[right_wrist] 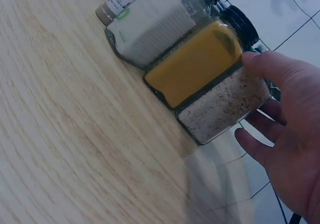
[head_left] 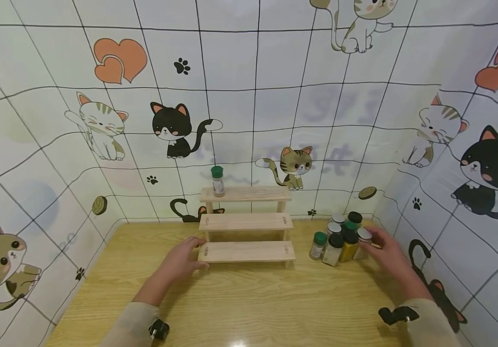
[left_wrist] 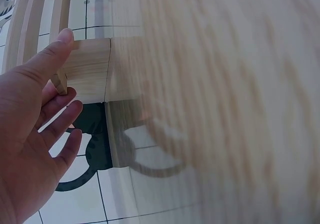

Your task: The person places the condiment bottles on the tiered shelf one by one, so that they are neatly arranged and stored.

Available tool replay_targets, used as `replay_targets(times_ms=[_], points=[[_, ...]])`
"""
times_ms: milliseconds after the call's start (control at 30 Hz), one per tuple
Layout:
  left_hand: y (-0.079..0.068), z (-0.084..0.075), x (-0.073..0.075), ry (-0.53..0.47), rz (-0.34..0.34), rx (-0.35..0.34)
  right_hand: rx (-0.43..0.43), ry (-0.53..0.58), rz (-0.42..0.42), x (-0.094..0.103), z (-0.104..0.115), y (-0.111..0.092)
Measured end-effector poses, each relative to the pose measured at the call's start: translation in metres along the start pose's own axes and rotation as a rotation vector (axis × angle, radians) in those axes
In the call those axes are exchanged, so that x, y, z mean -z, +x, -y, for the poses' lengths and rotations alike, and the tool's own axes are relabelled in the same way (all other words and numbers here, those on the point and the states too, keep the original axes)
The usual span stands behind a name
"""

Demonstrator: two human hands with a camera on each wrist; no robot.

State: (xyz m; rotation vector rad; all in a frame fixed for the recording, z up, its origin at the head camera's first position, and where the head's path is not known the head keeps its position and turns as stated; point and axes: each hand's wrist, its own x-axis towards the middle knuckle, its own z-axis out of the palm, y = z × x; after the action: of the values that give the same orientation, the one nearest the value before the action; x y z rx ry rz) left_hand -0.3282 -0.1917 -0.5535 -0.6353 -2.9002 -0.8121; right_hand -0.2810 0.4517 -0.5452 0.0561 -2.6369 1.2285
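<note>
Fingers (left_wrist: pixel 57 104) of the left hand (head_left: pixel 179 260) pinch the rack (head_left: pixel 246 221) by its bottom shelf (head_left: pixel 249 251); a bottle (head_left: pixel 217 185) stands on top. Rightward, front jars (head_left: pixel 333 250) partly hide rear jars (head_left: pixel 355 217); the right hand (head_left: pixel 385 248) grips the end jar (right_wrist: pixel 220 106). Wood-grain table (head_left: pixel 249 299), cat-print walls (head_left: pixel 231 62).

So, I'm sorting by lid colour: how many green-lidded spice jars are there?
3: the first jar on the wooden rack's top shelf; the second jar at the left edge of the jar cluster; the third jar within that cluster, partly hidden. More may be hidden there.

Small booth with cat-print walls (head_left: pixel 231 111)
</note>
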Motion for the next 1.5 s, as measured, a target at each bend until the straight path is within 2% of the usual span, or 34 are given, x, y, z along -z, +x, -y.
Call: replay_targets(times_ms=[200,433,533,667,867,1100,1267,1500], points=[[-0.001,0.001,0.001,-0.002,-0.006,0.003,-0.021,0.064,-0.054,-0.006,-0.005,0.0],[-0.004,-0.001,0.003,-0.009,-0.003,0.008,-0.176,0.099,-0.204,-0.012,0.003,-0.01],[-0.005,-0.001,0.003,-0.009,-0.006,0.012,-0.241,0.1,-0.299,-0.012,0.016,-0.01],[-0.005,0.001,0.002,-0.002,-0.012,0.013,-0.268,0.151,-0.41,-0.011,0.042,-0.009],[-0.005,-0.002,0.003,-0.021,-0.008,0.011,-0.235,0.213,-0.499,-0.006,0.084,-0.008],[-0.004,-0.004,0.004,-0.013,-0.02,0.009,-0.11,0.31,-0.464,-0.014,0.128,0.002],[-0.003,-0.005,0.005,-0.012,-0.017,0.003,-0.04,0.334,-0.401,-0.03,0.151,0.018],[-0.003,-0.006,0.004,-0.007,-0.009,0.013,0.017,0.39,-0.319,-0.054,0.182,0.045]])
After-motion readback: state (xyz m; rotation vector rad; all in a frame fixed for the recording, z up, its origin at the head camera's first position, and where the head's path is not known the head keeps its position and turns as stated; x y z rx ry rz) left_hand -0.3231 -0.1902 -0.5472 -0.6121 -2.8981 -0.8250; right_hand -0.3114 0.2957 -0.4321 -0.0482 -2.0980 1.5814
